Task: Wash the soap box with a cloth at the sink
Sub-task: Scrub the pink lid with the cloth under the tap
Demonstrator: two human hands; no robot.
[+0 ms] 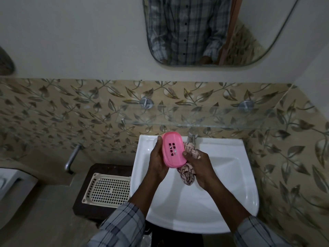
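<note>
Left hand [157, 163] grip closed around pink soap box [173, 148]. Right hand [199, 164] grip clutching patterned cloth [187, 173], thumb touching box. Both over white sink [231, 175].

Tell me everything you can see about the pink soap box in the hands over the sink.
The pink oval plastic soap box looks smooth and matte, with a raised rim around a flat face pierced by a small cluster of square drain holes at its centre. It is held tilted above the white ceramic sink, holed face toward the camera. The left hand cups its left edge; the right hand presses a thumb on its right edge while bunching a patterned pink cloth behind it. No running water is visible.
</note>
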